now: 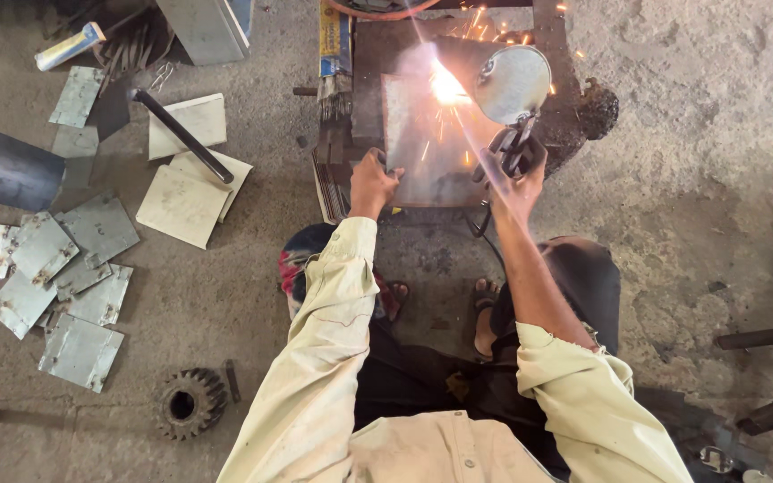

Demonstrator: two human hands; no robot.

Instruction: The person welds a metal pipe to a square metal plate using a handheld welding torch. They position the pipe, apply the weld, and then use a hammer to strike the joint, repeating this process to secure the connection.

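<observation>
Rough concrete floor (700, 161) carries everything. Scattered grey metal plates (78, 353) at left, pale square sheets (181, 204) under black rod (182, 136), dark gear (190, 402) nearer, low rusty welding stand (552, 54) ahead.

Grey steel plate (422, 148), flat rectangular sheet, lying on the dark metal work stand (555, 54) toward its near edge, gripped at its near left corner. Welding electrode holder (510, 148), dark clamp, above the plate's right edge; bright sparks at the plate's far edge.
</observation>
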